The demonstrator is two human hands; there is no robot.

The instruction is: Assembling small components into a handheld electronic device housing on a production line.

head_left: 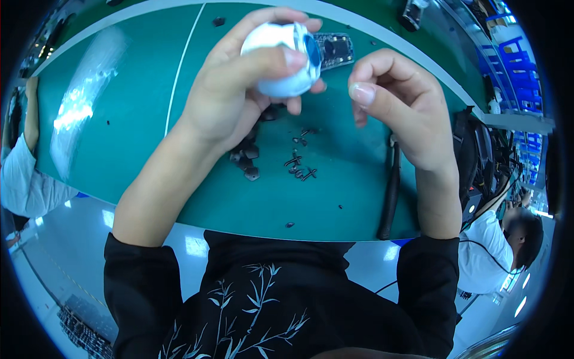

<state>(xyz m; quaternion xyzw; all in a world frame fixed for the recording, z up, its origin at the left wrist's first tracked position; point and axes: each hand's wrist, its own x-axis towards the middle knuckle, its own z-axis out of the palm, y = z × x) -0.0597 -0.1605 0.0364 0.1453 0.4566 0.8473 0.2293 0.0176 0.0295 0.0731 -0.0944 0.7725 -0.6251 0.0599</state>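
My left hand (233, 78) is wrapped round a white, rounded plastic housing (269, 42), held up above the green table. A dark, partly clear piece with small bright spots (336, 51) sticks out at the housing's right side; whether it is joined to it I cannot tell. Close to that piece, my right hand (406, 102) is raised with its fingers curled and thumb near the index finger. Anything between those fingertips is too small to make out. Below my hands lie a heap of dark, flat pieces (244, 157) and several small black parts (301, 167), some cross-shaped.
A long black-handled tool (390, 197) lies beside my right forearm on the green table (335, 209). Black items and cables (469, 155) crowd the table's right edge. One person (30, 173) sits at the left, another (496, 245) at the right.
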